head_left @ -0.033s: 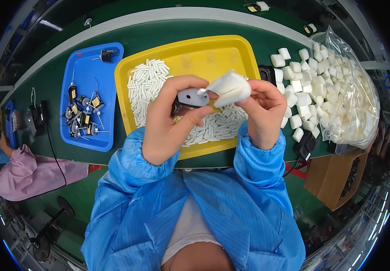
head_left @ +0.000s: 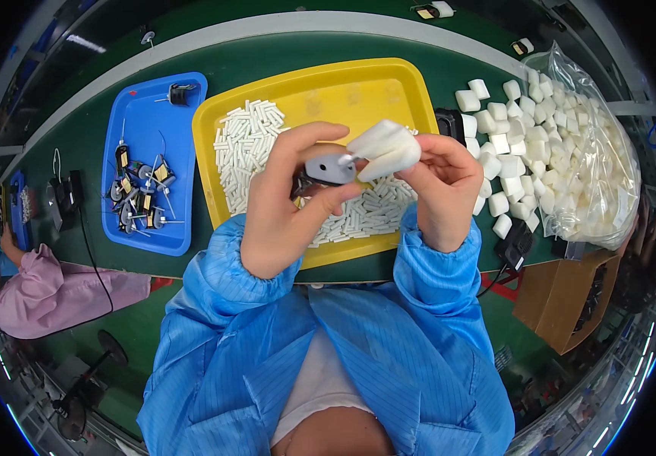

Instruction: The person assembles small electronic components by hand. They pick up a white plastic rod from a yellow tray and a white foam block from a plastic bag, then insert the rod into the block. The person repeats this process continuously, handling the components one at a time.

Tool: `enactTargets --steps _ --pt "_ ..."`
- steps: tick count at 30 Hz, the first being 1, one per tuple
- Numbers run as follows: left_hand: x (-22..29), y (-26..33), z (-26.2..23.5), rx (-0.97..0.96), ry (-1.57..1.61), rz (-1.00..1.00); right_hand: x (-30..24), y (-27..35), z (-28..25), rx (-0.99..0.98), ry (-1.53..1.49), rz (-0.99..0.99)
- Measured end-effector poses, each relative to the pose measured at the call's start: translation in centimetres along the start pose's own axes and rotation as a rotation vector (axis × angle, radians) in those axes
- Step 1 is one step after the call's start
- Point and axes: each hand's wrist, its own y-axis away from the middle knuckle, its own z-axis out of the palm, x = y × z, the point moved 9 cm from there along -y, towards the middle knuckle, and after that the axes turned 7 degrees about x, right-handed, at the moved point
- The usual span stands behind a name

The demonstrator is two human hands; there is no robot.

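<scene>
My left hand (head_left: pixel 291 199) is closed around a small black part with a grey oval cap (head_left: pixel 329 169). A dark hole shows in the cap, and a short white stem sticks out from it toward the right. Pinched in the fingers of my right hand (head_left: pixel 447 186) is a soft white wad (head_left: pixel 388 150), split open along its left side. The split faces the stem, and the wad's edge meets or overlaps the stem's tip. Both hands are over the yellow tray (head_left: pixel 328 72), which holds many short white sticks (head_left: pixel 248 137).
On the left, a blue tray (head_left: pixel 139 102) holds several capped parts with wires. White wads (head_left: pixel 506 144) lie loose at right beside a clear plastic bag (head_left: pixel 594 190) full of them. A cardboard box (head_left: pixel 552 304) stands below the table's right edge. Far left, a person in pink sleeves (head_left: pixel 54 292) sits.
The capped part in my left hand has shifted slightly right and down, toward the wad. The wad's open flap has tipped a little, and my right hand has hardly moved.
</scene>
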Motion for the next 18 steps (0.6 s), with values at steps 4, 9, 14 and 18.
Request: enactTargets --steps 4,9,14,18 --pt "1.3 -0.6 0.9 0.038 -0.28 0.168 -0.1 0.3 0.8 -0.013 0.039 0.0" --pt "1.8 -1.5 2.1 -0.047 -0.407 0.298 -0.3 -0.3 1.3 -0.046 0.126 -0.021" --pt "1.6 -1.7 3.6 -0.158 -0.205 0.102 -0.7 -1.6 0.8 -0.169 0.456 -0.077" --pt "-0.1 -3.7 2.7 -0.206 -0.086 -0.041 -1.0 -2.1 0.9 -0.307 0.612 -0.21"
